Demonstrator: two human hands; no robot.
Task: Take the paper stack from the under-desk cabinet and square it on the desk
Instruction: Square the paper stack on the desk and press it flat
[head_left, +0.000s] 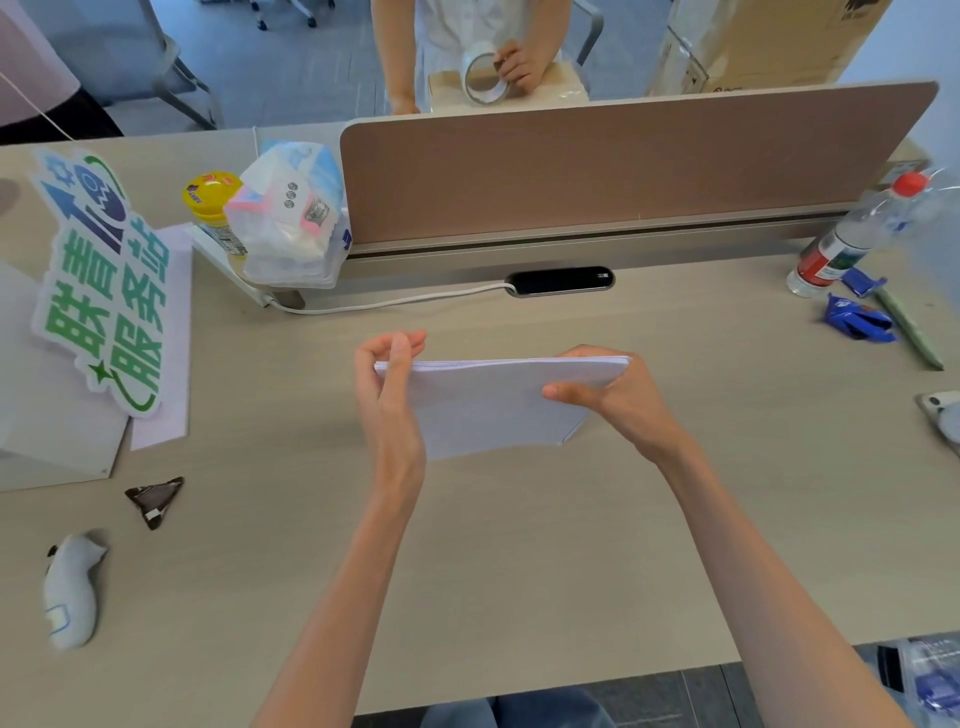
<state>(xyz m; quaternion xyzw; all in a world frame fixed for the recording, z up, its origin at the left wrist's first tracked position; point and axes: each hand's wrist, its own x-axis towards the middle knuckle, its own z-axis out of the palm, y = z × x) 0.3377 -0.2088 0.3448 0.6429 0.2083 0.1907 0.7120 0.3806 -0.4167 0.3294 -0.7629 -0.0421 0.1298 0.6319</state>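
Note:
A stack of white paper (493, 402) stands on its long lower edge on the light wooden desk (519, 545), near the desk's middle, tilted toward me. My left hand (389, 395) grips the stack's left end, thumb on the near face and fingers curled over the top corner. My right hand (613, 395) grips the right end, thumb across the near face and fingers behind. The top edge shows the sheets nearly flush. The under-desk cabinet is out of view.
A brown divider panel (623, 161) runs along the desk's far side, with a cable port (561, 280) below it. A printed sign (98, 280), tissue bag (291, 218) and yellow-lidded jar (213, 202) sit left. A water bottle (852, 234) and blue wrappers (857, 322) sit right. A person stands behind the divider.

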